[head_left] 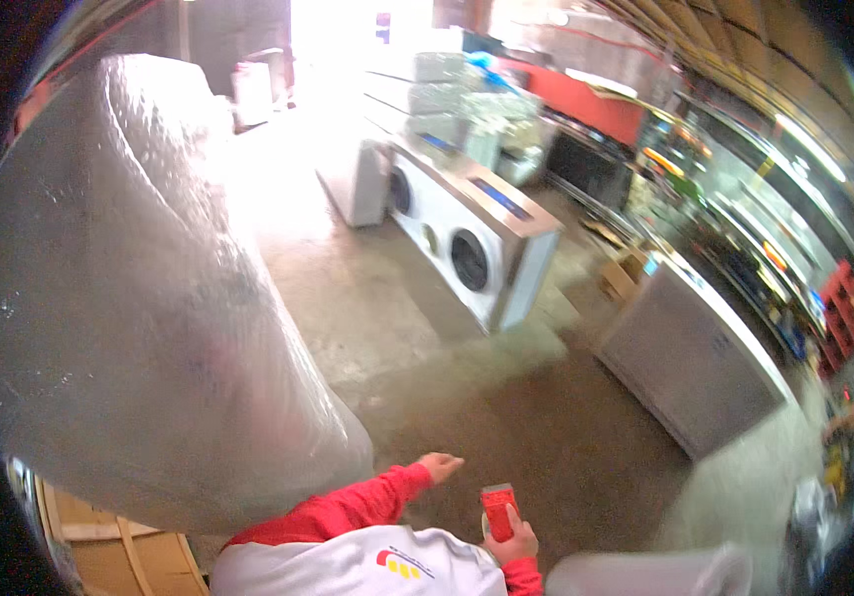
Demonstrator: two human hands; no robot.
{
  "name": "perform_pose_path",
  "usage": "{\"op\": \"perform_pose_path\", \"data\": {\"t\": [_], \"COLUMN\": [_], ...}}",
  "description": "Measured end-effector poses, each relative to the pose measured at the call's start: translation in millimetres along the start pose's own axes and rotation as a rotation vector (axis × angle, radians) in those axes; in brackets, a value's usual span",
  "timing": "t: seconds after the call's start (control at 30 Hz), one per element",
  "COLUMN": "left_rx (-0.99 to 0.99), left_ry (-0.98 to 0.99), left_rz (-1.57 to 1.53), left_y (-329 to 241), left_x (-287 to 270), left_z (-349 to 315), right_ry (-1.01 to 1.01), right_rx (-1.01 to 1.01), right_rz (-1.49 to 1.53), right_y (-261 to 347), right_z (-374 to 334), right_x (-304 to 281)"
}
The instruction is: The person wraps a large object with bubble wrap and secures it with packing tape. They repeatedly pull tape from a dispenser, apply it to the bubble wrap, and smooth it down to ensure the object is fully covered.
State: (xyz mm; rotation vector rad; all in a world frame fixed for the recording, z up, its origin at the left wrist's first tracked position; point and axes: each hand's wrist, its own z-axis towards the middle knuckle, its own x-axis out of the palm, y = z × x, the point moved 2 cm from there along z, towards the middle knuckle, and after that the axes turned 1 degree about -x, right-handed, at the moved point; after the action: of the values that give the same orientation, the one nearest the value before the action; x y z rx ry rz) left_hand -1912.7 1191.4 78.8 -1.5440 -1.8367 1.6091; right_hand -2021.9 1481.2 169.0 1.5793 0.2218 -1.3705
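My left hand [440, 467], in a red sleeve, reaches out over the floor beside the lower end of a large bulky thing wrapped in clear plastic film [169, 298]. Its fingers look stretched out to the right, somewhat blurred, with nothing visible in them. Lower and to the right, my right hand [516, 542] is closed round a red hand-held tool with a grey flat end [498, 512] pointing up and away from me. The tool's exact kind is not clear. The wrapped thing stands tall along my left side.
A long white unit with round dark openings [469, 260] stands ahead. At right leans a large pale panel-like box [695, 358]. Shelving with tools and a red rack [842, 318] lines the right side. A wrapped roll [645, 574] lies near my right arm; wooden framing [119, 541] is lower left.
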Motion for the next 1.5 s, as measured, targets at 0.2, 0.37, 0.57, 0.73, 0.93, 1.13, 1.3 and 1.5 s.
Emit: {"op": "perform_pose_path", "data": {"t": [0.2,0.37,0.57,0.73,0.93,1.13,1.3,1.5], "left_rx": [-0.31,-0.486,-0.294,-0.065,-0.106,-0.415,-0.421,-0.606], "left_ry": [0.141,0.079,-0.513,-0.794,-1.055,-1.578,-1.781,-1.945], "left_rz": [-0.317,-1.027,-1.24,-1.144,-1.286,-0.697,0.156,1.286], "left_y": [-71,-70,-111,-103,-73,-148,-266,-459], "left_x": [-45,-62,-119,-152,-210,-276,-339,-443], "left_z": [102,126,112,104,81,28,-35,-149], "right_ry": [0.034,0.238,0.624,0.756,0.867,0.9,0.797,0.684], "right_rx": [-0.382,-0.667,-1.137,-1.534,-1.658,-1.739,-1.829,-1.826], "right_rz": [0.382,0.375,0.483,0.362,0.577,0.804,1.033,1.358], "right_y": [20,34,103,177,261,335,413,550], "right_z": [197,335,482,540,561,565,552,543], "right_x": [-7,-9,-3,37,105,120,89,-5]}}
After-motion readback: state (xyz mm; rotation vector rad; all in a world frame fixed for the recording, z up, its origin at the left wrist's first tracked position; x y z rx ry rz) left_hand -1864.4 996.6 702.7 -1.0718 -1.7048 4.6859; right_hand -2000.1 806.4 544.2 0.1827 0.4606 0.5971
